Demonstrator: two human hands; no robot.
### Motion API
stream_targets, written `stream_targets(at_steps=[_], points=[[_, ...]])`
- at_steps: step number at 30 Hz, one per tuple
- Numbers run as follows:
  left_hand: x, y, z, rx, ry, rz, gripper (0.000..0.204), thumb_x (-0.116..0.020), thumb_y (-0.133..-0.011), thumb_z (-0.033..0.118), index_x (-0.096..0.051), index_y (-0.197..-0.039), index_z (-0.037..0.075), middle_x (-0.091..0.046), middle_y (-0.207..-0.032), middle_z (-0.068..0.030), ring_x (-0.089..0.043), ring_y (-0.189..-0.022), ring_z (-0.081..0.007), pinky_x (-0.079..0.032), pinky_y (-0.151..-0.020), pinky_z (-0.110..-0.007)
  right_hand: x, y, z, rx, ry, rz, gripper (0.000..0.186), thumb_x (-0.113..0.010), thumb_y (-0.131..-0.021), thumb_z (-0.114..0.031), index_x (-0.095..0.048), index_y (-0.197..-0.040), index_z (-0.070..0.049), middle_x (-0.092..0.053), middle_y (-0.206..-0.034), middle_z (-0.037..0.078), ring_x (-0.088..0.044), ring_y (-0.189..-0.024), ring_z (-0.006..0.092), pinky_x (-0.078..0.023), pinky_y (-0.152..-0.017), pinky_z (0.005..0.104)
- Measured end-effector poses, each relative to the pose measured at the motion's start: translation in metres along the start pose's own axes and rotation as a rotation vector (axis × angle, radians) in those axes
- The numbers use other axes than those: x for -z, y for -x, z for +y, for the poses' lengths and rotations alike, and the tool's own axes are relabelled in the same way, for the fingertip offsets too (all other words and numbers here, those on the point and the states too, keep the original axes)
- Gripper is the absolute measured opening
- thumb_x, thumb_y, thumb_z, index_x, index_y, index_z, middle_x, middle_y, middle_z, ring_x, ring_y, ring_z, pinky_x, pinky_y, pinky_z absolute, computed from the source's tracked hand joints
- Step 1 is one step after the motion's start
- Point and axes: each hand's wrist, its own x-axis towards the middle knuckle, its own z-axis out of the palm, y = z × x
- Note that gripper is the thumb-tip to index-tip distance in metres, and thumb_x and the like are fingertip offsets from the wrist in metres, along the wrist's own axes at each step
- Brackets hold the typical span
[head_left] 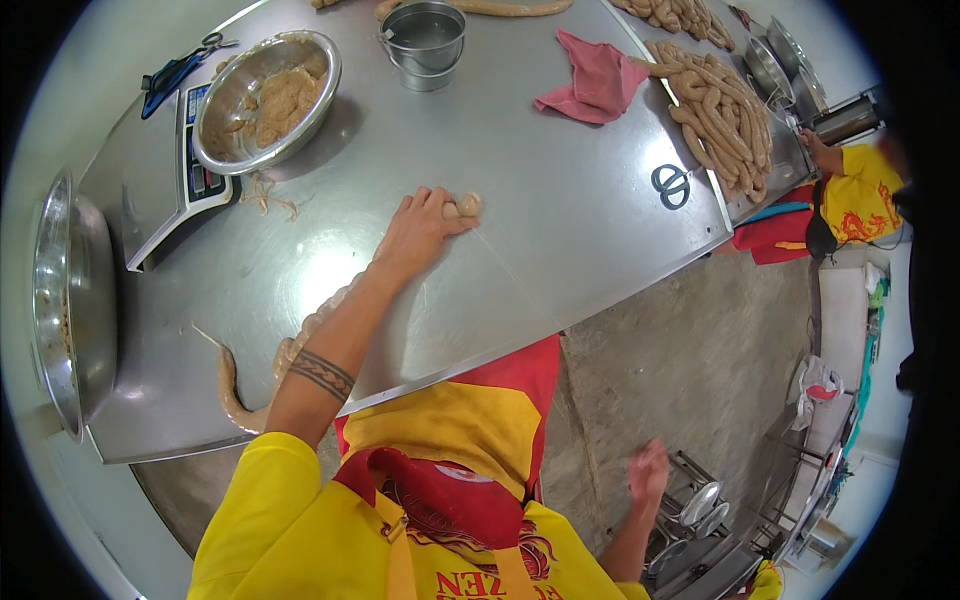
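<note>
My left hand (425, 222) is closed around the tied end of a raw sausage (230, 385) on the steel table. The pale, filled casing runs back along my forearm, partly hidden beneath it, and curls near the table's front edge, where a thin tail of casing sticks up. From the gripped end a fine string (510, 265) stretches over the tabletop toward the lower right, then fades from sight. My right hand (648, 472) is out over the floor beyond the table edge, fingers curled and slightly blurred; what it holds cannot be made out.
A metal bowl of ground meat (285, 105) sits on a scale (160, 228). Also on the table are a bucket (424, 75), pink cloth (592, 80), scissors (670, 186), piled sausages (720, 120) and a big basin (75, 310). A person in yellow (862, 190) stands at right.
</note>
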Motion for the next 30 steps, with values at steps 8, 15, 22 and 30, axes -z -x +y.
stream_targets(at_steps=[8, 15, 22, 30], points=[[0.015, 0.009, -0.014, 0.130, 0.318, 0.084, 0.079, -0.072, -0.093, 0.010, -0.036, -0.163, 0.023, -0.069, -0.125, -0.0110, -0.062, -0.115, -0.0317, -0.049, -0.102, -0.042, -0.204, -0.379, -0.056, -0.249, 0.873, 0.245, 0.076, -0.086, -0.081, -0.029, -0.058, -0.150, -0.011, -0.073, -0.112, 0.010, -0.059, -0.071, 0.0108, -0.045, -0.052, 0.0247], [0.015, 0.010, -0.015, 0.483, 0.722, 0.173, 0.057, -0.080, -0.088, 0.010, -0.059, -0.141, 0.007, -0.075, -0.087, -0.0167, -0.073, -0.078, -0.0330, -0.059, -0.076, -0.038, -0.481, -0.308, 0.143, 0.361, 2.061, -0.536, 0.059, -0.079, -0.086, -0.016, -0.057, -0.140, -0.007, -0.075, -0.112, 0.015, -0.071, -0.110, 0.0351, -0.056, -0.087, 0.0499], [0.019, 0.012, -0.014, 0.619, 0.724, 0.123, 0.027, -0.086, -0.082, 0.013, -0.078, -0.105, 0.000, -0.078, -0.091, -0.0114, -0.071, -0.080, -0.0167, -0.057, -0.076, -0.031, -0.344, -0.163, 0.052, 0.294, 1.327, -0.438, 0.063, -0.075, -0.095, -0.016, -0.050, -0.152, -0.005, -0.068, -0.131, 0.022, -0.067, -0.119, 0.0371, -0.053, -0.102, 0.0448], [0.009, 0.033, 0.009, 0.112, 0.182, 0.045, 0.030, -0.076, -0.091, 0.011, -0.078, -0.117, 0.026, -0.067, -0.101, -0.0059, -0.065, -0.094, -0.0242, -0.057, -0.080, -0.037, -0.138, 0.000, -0.047, -0.028, 1.522, -0.238, 0.025, -0.061, -0.089, 0.012, -0.074, -0.105, -0.002, -0.076, -0.093, 0.012, -0.068, -0.075, 0.0225, -0.051, -0.068, 0.0364]])
